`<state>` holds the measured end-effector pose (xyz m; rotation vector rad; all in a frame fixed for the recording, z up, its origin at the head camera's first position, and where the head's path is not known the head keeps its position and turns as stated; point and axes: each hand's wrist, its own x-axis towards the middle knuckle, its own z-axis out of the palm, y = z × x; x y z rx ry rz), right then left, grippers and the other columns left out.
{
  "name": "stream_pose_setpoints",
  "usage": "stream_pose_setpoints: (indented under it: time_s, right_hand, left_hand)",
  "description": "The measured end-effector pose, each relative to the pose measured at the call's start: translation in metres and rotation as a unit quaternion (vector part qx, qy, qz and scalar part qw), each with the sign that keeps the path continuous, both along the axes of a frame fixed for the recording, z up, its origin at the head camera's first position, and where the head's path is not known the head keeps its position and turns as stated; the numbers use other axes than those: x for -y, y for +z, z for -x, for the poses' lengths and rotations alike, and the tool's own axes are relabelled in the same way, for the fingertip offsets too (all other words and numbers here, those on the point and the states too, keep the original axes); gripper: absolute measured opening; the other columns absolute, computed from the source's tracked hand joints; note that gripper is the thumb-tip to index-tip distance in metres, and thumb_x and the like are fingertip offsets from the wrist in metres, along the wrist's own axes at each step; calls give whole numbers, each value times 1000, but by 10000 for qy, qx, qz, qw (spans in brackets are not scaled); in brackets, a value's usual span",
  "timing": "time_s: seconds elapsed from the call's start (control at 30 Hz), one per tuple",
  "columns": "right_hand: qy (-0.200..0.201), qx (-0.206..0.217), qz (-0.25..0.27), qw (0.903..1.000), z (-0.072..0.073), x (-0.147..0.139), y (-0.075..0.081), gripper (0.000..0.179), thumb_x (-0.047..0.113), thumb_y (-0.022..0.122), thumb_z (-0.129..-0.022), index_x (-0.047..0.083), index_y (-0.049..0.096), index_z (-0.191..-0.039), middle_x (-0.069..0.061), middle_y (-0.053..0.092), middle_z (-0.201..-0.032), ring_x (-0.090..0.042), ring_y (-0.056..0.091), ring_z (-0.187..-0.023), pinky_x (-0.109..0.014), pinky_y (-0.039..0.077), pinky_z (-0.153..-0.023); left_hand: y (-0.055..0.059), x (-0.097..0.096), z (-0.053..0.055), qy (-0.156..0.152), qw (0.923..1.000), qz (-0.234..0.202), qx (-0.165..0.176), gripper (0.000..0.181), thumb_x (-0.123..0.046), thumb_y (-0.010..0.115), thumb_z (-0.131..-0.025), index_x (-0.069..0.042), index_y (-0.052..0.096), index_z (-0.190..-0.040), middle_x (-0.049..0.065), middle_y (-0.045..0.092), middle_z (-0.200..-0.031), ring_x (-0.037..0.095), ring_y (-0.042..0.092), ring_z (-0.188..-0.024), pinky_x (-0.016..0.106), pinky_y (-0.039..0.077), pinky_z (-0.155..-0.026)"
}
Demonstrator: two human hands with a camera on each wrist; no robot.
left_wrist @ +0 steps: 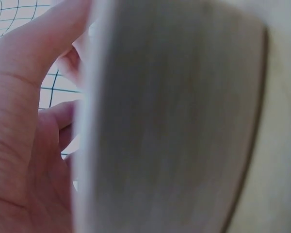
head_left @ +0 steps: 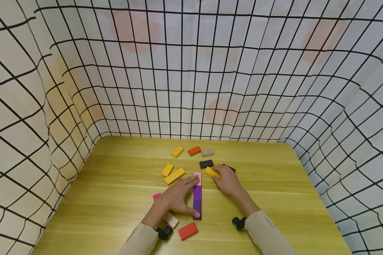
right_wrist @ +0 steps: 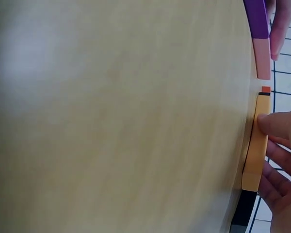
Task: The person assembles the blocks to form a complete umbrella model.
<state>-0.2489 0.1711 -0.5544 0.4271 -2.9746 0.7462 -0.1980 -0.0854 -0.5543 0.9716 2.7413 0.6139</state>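
Three blocks lie end to end in a row in the head view: a pink block (head_left: 197, 176), a purple block (head_left: 197, 193) and a dark purple block (head_left: 196, 207). My left hand (head_left: 177, 196) spans this row, its thumb on the near end and its fingertips at the pink block. My right hand (head_left: 227, 180) pinches a yellow block (head_left: 212, 172) between thumb and fingers, just right of the row's far end. The right wrist view shows the thumb on that block's side. A beige block (left_wrist: 174, 121) fills much of the left wrist view, blurred.
Yellow blocks (head_left: 175, 176) lie left of the row. Farther back are an orange block (head_left: 194, 151), a grey block (head_left: 207, 152) and a black block (head_left: 206, 164). A red block (head_left: 188, 231) sits near the front. Black wire mesh (head_left: 191, 74) surrounds the wooden table (head_left: 268, 202).
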Motion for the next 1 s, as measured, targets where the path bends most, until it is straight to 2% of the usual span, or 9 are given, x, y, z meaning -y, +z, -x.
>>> stream_pose_setpoints:
  time_s: [0.2,0.4,0.7,1.0]
  right_hand:
    - [239,-199,-92,9995,9,5,-1,35,16,67,-96,12,68,-131,-9,69,-129,-30,61,-122,-48,50,-106]
    - [436,-201,-117,9988,18,11,0,34,13,65,-97,10,68,-131,-10,69,-131,-32,60,-127,-49,47,-111]
    - [505,-95,-75,9987,25,23,4,33,11,64,-98,11,68,-131,-9,68,-131,-31,60,-125,-48,49,-108]
    - [514,-28,-105,9986,34,27,0,32,13,64,-98,13,69,-129,-7,68,-132,-30,58,-126,-48,47,-110]
  left_hand:
    - [1,1,1,-5,10000,-15,49,127,-83,74,-64,-19,25,-162,-4,21,-170,25,26,-156,50,20,-128]
    - [0,0,2,-26,10000,-79,38,126,-82,74,-64,-18,26,-162,-4,22,-170,26,26,-156,52,20,-127]
    - [-3,1,2,-22,10000,-38,69,128,-84,73,-64,-20,23,-163,-6,19,-170,24,25,-156,50,20,-128]
    - [-2,1,2,-3,9999,-40,108,127,-83,74,-64,-20,24,-162,-7,19,-170,22,24,-157,50,18,-129]
